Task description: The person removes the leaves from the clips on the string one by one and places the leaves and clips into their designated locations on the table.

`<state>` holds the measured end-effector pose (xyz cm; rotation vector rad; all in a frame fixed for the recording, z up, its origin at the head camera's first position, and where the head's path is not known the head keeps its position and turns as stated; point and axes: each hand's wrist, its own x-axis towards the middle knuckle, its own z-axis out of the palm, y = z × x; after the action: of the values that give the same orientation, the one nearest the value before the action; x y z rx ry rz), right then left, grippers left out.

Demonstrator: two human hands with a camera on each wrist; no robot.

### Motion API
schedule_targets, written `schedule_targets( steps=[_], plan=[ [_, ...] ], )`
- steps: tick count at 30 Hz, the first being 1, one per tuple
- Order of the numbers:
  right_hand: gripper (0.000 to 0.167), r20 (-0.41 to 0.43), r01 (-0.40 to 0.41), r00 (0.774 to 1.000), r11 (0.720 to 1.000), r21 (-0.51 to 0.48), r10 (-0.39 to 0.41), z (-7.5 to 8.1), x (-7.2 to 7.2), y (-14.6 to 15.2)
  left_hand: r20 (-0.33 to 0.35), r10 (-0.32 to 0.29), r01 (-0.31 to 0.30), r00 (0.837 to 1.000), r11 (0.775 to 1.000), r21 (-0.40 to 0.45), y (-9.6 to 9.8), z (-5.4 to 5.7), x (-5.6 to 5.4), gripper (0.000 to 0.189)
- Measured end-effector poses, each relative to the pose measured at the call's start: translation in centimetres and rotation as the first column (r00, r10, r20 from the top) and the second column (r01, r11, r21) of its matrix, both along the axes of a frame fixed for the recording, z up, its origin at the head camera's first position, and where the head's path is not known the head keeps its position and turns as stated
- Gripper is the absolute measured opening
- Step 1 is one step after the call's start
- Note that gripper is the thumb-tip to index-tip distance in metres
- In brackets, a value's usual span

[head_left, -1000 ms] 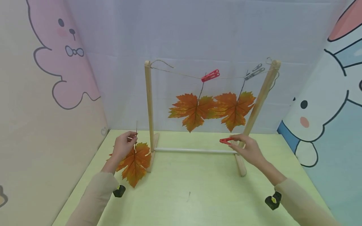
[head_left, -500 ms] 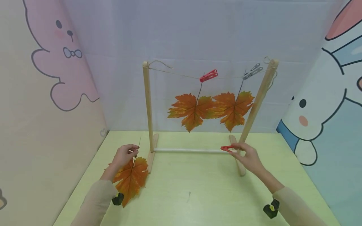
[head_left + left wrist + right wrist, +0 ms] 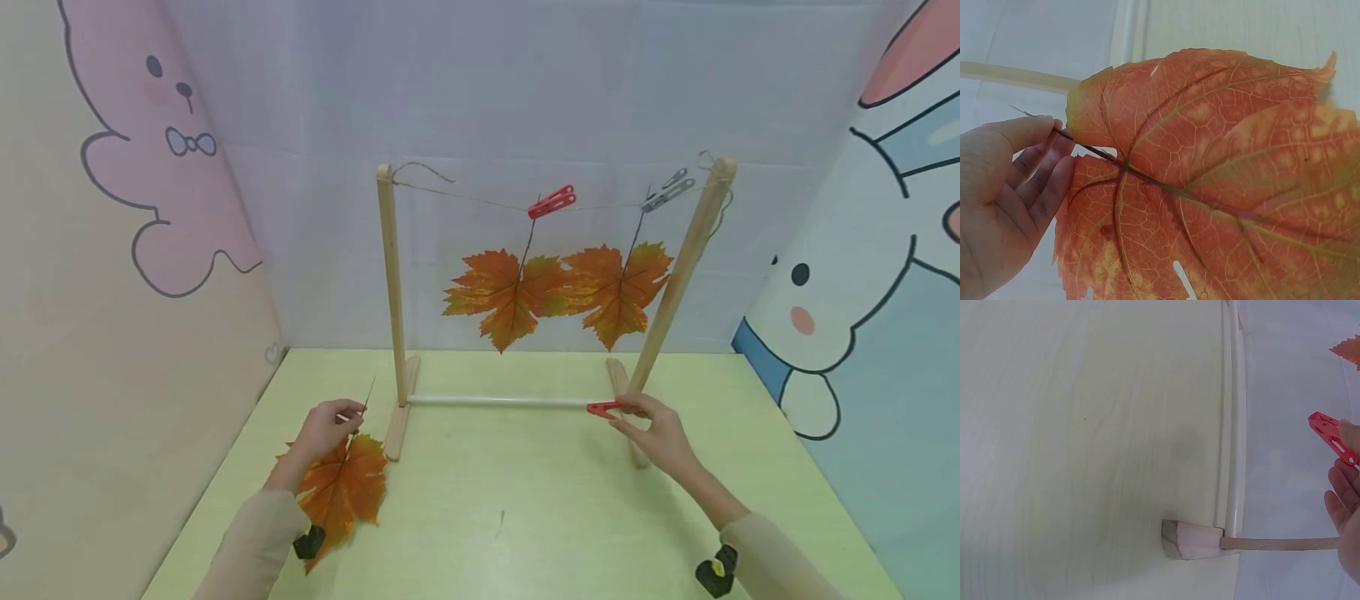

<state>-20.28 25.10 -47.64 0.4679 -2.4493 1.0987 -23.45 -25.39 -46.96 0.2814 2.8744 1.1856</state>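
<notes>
By its thin dark stem, my left hand pinches an orange artificial maple leaf close over the table at the left. The left wrist view shows the stem between thumb and fingertips, with the broad leaf spreading away to the right. My right hand holds a red clothespin between thumb and fingers, near the right foot of the wooden stand. In the right wrist view the clothespin points away from the fingertips, and only part of the hand shows.
A twine line runs between two wooden posts. On it, a red clothespin and a grey clothespin hold two hanging maple leaves. A white rod joins the stand's feet on the pale yellow table.
Both hands have moved down, the left one with its leaf and the right one with its red clothespin. The held leaf now tilts lower toward the table. The hanging leaves stay put.
</notes>
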Motion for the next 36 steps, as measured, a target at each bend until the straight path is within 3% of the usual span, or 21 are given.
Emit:
schedule_targets(
  steps=[7,14,27,32,36],
  plan=[
    [0.027,0.036,0.002,0.999,1.0,-0.031,-0.001,-1.1,0.6,-0.4,0.019,0.027,-0.027,0.999,1.0,0.005,-0.2,-0.7,0.2,0.02],
    [0.032,-0.012,0.006,1.0,1.0,-0.013,-0.006,-2.0,1.0,-0.4,0.052,0.093,-0.091,0.994,0.995,-0.033,-0.2,-1.6,0.2,0.021],
    [0.032,0.025,0.041,0.999,0.999,-0.017,-0.041,-3.1,1.5,0.1,-0.04,0.161,-0.162,0.986,0.987,-0.015,-0.2,-3.6,0.6,0.021],
    [0.03,0.044,0.054,0.998,0.998,-0.039,-0.052,-4.2,1.6,0.4,-0.064,0.218,-0.217,0.974,0.976,0.01,-0.2,-4.5,0.7,0.021],
    [0.03,0.05,0.073,0.996,0.995,-0.063,-0.07,-4.7,1.8,0.4,-0.075,0.289,-0.287,0.954,0.957,0.03,-0.3,-5.0,1.1,0.022]
  ],
)
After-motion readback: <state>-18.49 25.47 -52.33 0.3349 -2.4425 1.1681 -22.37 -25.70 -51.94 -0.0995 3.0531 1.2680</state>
